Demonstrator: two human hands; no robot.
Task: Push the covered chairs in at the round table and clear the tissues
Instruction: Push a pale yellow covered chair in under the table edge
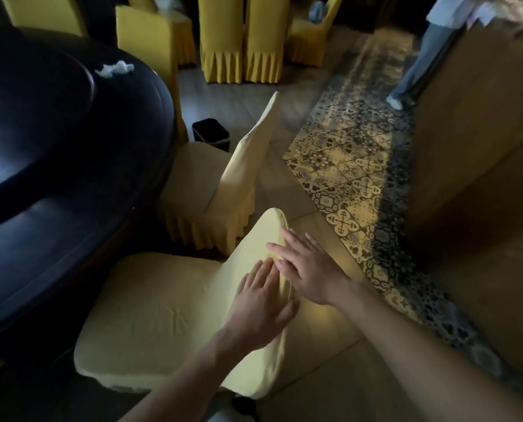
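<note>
From the head camera, both hands rest flat on the backrest top of the nearest covered chair (169, 315): the left hand (261, 303) lies with fingers (255, 274) spread and released, palm on the cloth, and the right hand (310, 269) lies just beside it, fingers (287, 239) stretched out over the upper edge, gripping nothing. The chair's seat points toward the dark round bench (56, 153), whose far side is cut off at the left edge. A crumpled white tissue (115, 68) lies near the bench's far rim. A second covered chair (217, 184) stands at the bench's edge beyond, with a black bin (210, 134) on the floor behind it. More yellow chairs (239, 38) crowd the background, and another person's legs (418, 65) stand on the patterned floor strip (354, 166).
</note>
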